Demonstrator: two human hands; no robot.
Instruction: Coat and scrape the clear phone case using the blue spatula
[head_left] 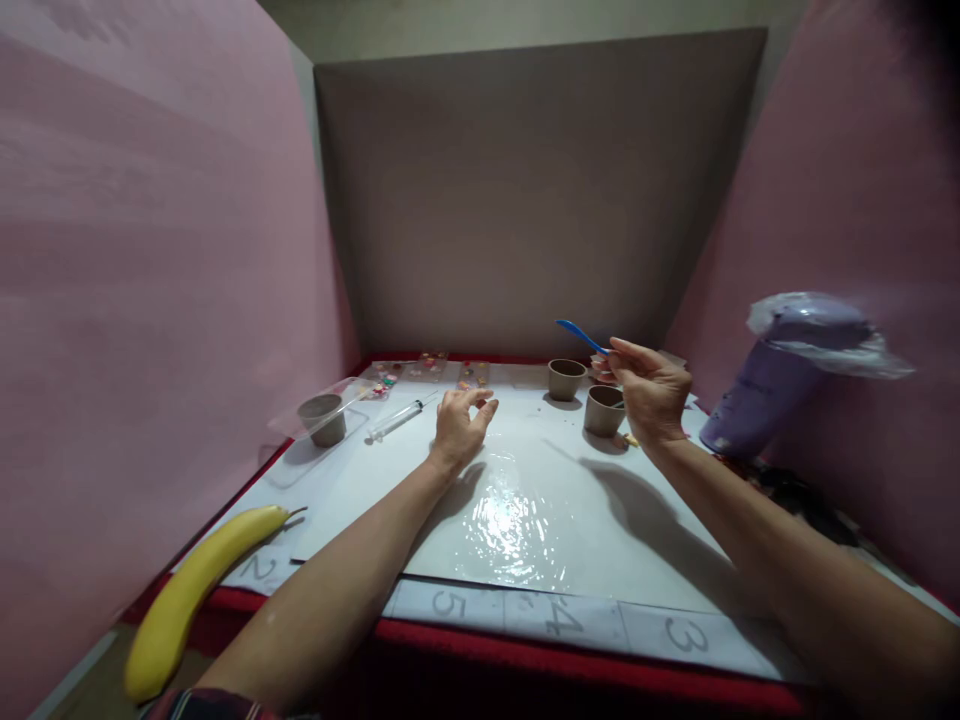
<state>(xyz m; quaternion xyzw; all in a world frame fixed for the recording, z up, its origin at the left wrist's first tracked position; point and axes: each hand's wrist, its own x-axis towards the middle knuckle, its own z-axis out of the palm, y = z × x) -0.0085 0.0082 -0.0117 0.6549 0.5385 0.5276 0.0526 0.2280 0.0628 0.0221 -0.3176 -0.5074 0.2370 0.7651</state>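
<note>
My right hand (654, 392) is raised above the right side of the white board (360, 520), its fingers closed on the handle of a small blue plastic spoon (580, 335). The spoon's end points up and to the left, in the air. Below and left of that hand stand two brown cups (602, 412), one behind the other; the nearer has a thin stick in it. My left hand (461, 425) hovers over the middle of the board, fingers apart and holding nothing. Just left of it lies a syringe (396, 422). The board's front middle looks glossy, as if wet.
A third brown cup (324, 420) stands at left, partly behind a clear plastic lid. Clear boxes of small colourful pieces (472, 376) sit at the back. At front left is a banana (199, 590); a purple bottle (772, 380) leans at right. Pink walls (187, 300) flank the table.
</note>
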